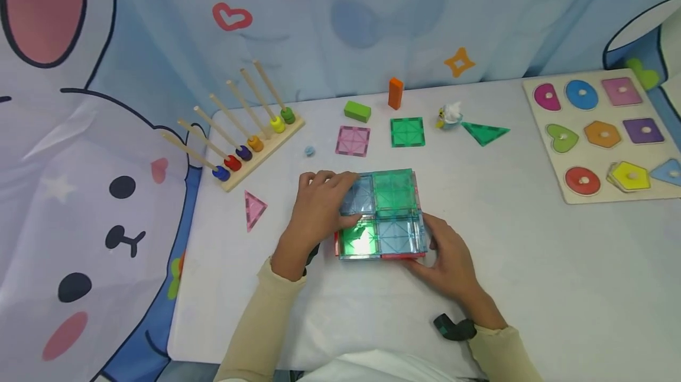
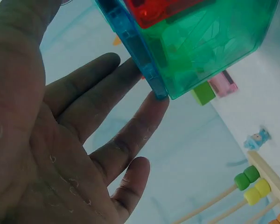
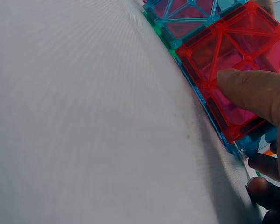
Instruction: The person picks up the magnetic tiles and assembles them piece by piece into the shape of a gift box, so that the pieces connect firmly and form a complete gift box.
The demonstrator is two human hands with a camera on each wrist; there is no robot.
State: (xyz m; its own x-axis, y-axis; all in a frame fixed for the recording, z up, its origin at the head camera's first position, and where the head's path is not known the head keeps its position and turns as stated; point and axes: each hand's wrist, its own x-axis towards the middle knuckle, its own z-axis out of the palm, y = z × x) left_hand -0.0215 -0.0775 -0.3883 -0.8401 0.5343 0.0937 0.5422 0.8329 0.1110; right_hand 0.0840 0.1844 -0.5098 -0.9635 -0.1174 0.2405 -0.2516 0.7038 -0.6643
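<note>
A box of translucent magnetic tiles [image 1: 395, 239] stands before me, its top made of green and blue squares. Red tiles edge it below, and a green tile [image 2: 214, 51] forms one side in the left wrist view. My left hand [image 1: 319, 207] lies over the top's left part, thumb and forefinger spread on it. In its wrist view the fingers [image 2: 126, 140] are nearly straight, one tip at the blue tile's [image 2: 140, 60] edge. My right hand [image 1: 452, 255] grips the box's near right corner, its thumb [image 3: 252, 88] flat on a red tile [image 3: 233, 39].
Behind the box lie a pink square tile [image 1: 353, 141], a green square tile [image 1: 407, 132], a green block [image 1: 357, 111], an orange block [image 1: 395, 93], a small figurine [image 1: 450, 115] and a green triangle [image 1: 484, 132]. A bead-peg rack [image 1: 266, 154] and pink triangle [image 1: 255, 210] stand left; a shape puzzle [image 1: 580, 148], right.
</note>
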